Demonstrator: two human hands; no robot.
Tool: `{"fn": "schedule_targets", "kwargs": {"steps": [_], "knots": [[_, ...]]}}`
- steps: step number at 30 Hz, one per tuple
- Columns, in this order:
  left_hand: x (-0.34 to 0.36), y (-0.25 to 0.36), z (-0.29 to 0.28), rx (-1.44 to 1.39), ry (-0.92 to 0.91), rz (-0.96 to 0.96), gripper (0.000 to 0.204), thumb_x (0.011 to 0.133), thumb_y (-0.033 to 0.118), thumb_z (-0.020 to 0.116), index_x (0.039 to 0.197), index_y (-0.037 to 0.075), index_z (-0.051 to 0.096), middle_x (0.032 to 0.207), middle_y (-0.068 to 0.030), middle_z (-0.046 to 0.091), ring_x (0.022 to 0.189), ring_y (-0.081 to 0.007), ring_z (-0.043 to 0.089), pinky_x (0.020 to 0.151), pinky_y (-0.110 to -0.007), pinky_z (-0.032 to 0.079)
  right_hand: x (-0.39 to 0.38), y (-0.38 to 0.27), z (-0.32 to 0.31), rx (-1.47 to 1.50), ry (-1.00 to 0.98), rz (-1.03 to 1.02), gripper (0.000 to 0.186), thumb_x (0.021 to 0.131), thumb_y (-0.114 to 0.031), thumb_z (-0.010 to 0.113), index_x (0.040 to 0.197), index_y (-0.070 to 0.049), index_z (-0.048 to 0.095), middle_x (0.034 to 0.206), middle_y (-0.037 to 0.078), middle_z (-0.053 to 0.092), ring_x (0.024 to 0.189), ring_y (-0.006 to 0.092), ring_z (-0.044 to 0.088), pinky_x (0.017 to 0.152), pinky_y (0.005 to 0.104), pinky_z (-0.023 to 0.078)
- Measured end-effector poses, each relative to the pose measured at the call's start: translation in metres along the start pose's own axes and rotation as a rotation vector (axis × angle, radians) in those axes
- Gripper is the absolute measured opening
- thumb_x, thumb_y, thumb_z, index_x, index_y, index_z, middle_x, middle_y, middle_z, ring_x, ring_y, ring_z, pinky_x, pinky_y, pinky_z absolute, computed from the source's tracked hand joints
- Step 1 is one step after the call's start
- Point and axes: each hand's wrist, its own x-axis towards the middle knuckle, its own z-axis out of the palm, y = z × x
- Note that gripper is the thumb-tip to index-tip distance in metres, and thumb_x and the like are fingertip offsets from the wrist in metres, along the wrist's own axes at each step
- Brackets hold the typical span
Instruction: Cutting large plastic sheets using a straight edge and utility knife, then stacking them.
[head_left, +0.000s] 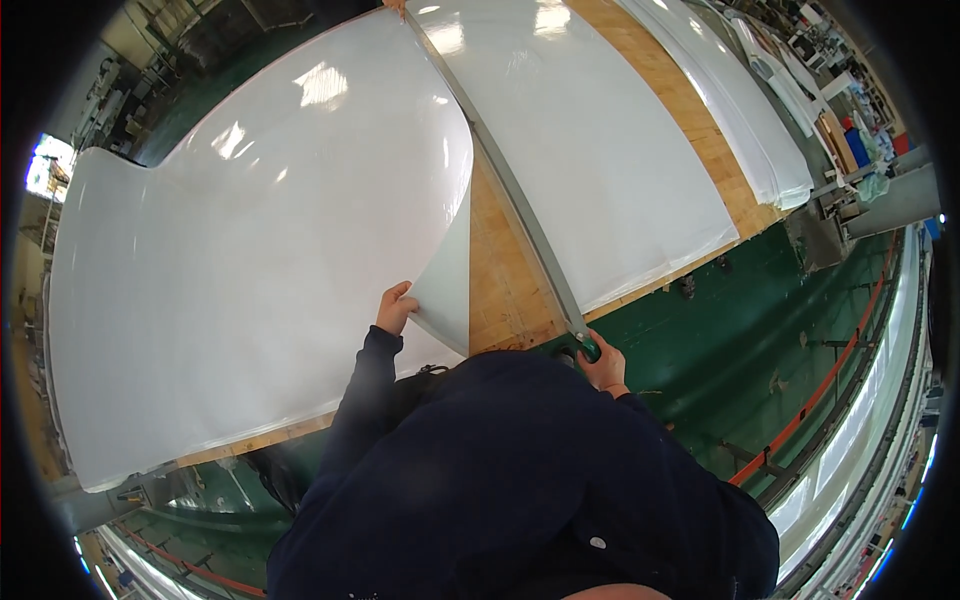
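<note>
The left hand, fingers pinching the left sheet, should avoid creasing it, and the right hand, fingers around the green handle, steady.

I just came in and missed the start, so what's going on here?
A person has the left hand on the lifted, folded-back corner of a large white sheet; bare wooden tabletop shows beside it. The right hand grips a green object at the near end of a long grey bar. Another person's hand is at the bar's far end, and a second white sheet lies to its right.
</note>
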Motion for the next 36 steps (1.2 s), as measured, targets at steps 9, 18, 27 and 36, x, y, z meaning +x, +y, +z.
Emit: {"fn": "schedule_targets", "kwargs": {"steps": [9,18,27,36], "knots": [[-0.002,0.003,0.006,0.049,-0.02,0.006,0.018,0.07,0.003,0.055,0.085,0.0,0.065,0.073,0.0012,0.057,0.071,-0.0098,0.052,0.07,-0.026,0.041,0.0,0.0,-0.001,0.008,0.013,-0.024,0.059,0.079,-0.034,0.077,0.134,-0.017,0.064,0.091,0.02,0.072,0.086,0.0385,0.07,0.077,0.0446,0.056],[-0.003,0.003,0.008,0.054,-0.015,0.034,0.03,0.071,0.004,0.055,0.096,-0.003,0.069,0.081,-0.0008,0.064,0.077,-0.0113,0.057,0.075,-0.028,0.045,0.0,-0.001,-0.001,0.005,0.008,-0.008,0.058,0.079,-0.034,0.078,0.133,-0.016,0.065,0.092,0.019,0.072,0.086,0.0382,0.07,0.077,0.0444,0.056],[-0.002,-0.004,0.007,0.045,-0.078,0.035,0.036,0.072,0.005,0.055,0.102,-0.006,0.072,0.084,-0.0013,0.067,0.079,-0.0126,0.058,0.079,-0.027,0.046,0.0,-0.002,-0.003,0.01,0.01,-0.011,0.058,0.079,-0.033,0.078,0.133,-0.016,0.065,0.092,0.02,0.072,0.086,0.0386,0.07,0.077,0.0445,0.056],[-0.007,-0.001,0.016,0.036,-0.075,0.151,0.031,0.078,0.006,0.053,0.099,-0.005,0.072,0.076,0.0016,0.063,0.073,-0.0082,0.055,0.07,-0.027,0.046,0.0,-0.006,-0.006,0.016,-0.004,0.007,0.057,0.078,-0.033,0.078,0.132,-0.017,0.066,0.092,0.02,0.072,0.087,0.0389,0.07,0.078,0.0443,0.056]]}}
